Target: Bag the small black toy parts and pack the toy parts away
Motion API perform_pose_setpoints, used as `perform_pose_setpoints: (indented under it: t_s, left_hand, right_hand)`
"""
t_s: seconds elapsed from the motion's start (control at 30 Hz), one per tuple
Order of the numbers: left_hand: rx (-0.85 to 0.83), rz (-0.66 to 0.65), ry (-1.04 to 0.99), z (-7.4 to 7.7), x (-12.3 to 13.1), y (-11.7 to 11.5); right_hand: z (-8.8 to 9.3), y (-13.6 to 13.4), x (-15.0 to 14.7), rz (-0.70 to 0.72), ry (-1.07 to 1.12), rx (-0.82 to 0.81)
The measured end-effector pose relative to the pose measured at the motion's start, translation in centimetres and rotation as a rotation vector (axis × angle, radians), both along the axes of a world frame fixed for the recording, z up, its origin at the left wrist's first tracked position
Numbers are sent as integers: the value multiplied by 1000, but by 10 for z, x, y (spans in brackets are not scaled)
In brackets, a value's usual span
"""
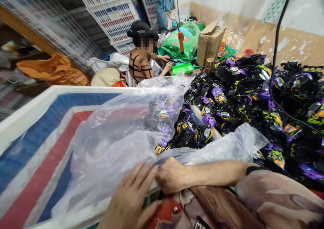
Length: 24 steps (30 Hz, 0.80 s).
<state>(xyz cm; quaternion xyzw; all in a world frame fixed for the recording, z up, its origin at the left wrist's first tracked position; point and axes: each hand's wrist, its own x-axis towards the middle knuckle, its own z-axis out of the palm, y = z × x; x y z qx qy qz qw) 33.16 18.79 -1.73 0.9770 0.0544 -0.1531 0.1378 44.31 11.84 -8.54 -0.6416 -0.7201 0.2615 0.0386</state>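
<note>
A large clear plastic bag (108,154) lies over the near part of a white-rimmed crate (37,102) lined with blue, white and red striped cloth. Black toy parts with purple, orange and yellow-green markings (162,146) show at the bag's mouth and through its film. My left hand (133,192) rests with stretched fingers against the bag's near side, beside my right hand. My right hand (169,175) is closed in a fist on the bag's near edge, its forearm reaching in from the right.
A big heap of the same toy parts (227,97) fills the right side. Behind the crate sits another person (141,65) near a bright green tray (182,68). A hanging orange tool (180,41), a cardboard box (210,41) and stacked white baskets (111,13) stand farther back. A black cable (273,60) hangs at right.
</note>
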Motion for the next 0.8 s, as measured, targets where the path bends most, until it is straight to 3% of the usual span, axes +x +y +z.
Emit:
perform_pose_setpoints:
  t_s: [0.1,0.23,0.47,0.63,0.8]
  left_hand:
    - [178,175,259,-30,-35,43]
    - [224,166,456,-65,-37,51]
    - [158,90,438,-80,-36,69]
    - [149,112,440,-90,-39,76]
    - [167,128,388,-120,-41,99]
  right_hand:
    - [-13,13,-8,23,42,12]
    - [-24,23,-18,39,34,-76]
    - [-32,27,-25,-43,2,-6]
    - [-39,28,-18,-64,26,2]
    - [-67,32,-6,-144,45,95]
